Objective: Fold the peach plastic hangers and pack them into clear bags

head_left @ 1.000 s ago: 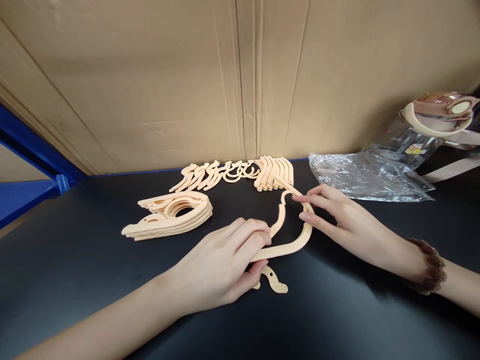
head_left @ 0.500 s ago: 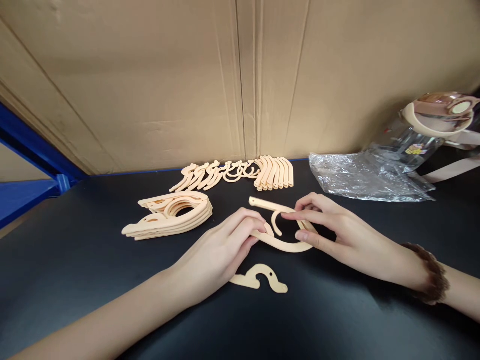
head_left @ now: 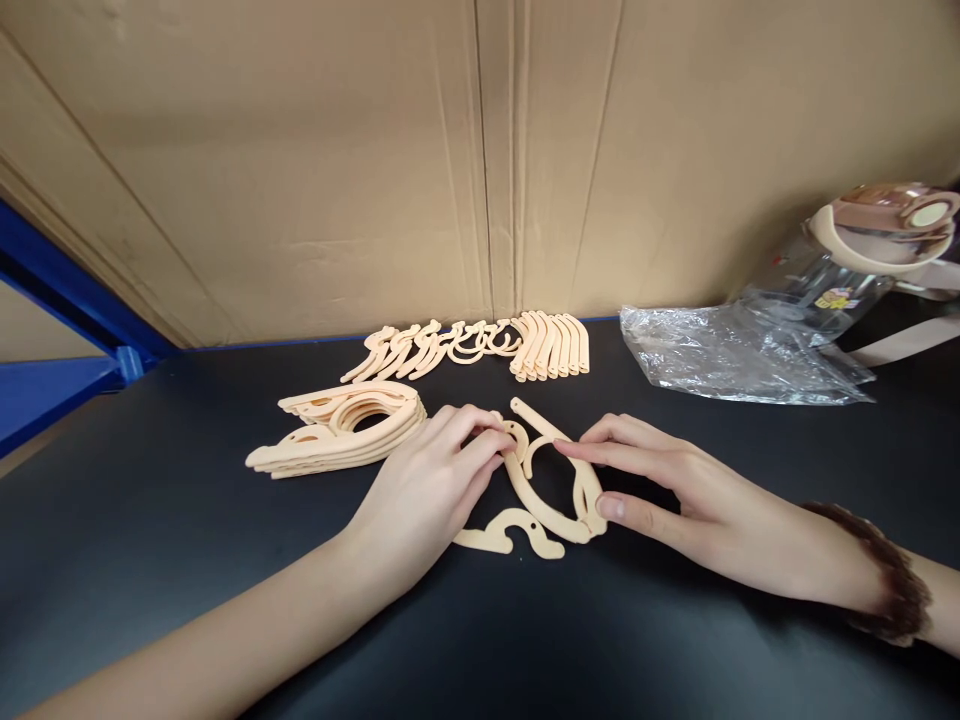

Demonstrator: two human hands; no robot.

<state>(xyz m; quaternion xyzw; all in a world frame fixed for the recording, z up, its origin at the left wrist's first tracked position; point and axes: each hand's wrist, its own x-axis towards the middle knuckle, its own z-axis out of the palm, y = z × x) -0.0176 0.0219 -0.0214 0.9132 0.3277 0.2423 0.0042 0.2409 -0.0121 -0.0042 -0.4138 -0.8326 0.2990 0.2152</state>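
1. On the table at left, stacked: beige pieces.
2. Left hand closed around the far left strip end of a jointed beige hanger, mid-table.
3. Just nearer: loose hooked piece.
4. Hanger's joint toward lower right, long axis slanting to upper left.
5. Right hand, thumb and index holding its right side.
6. Far right: clear bag, flattened; bottle with cartoon sticker, lettering illegible.

Pale peach hanger parts; black tabletop; brown cardboard; blue frame.
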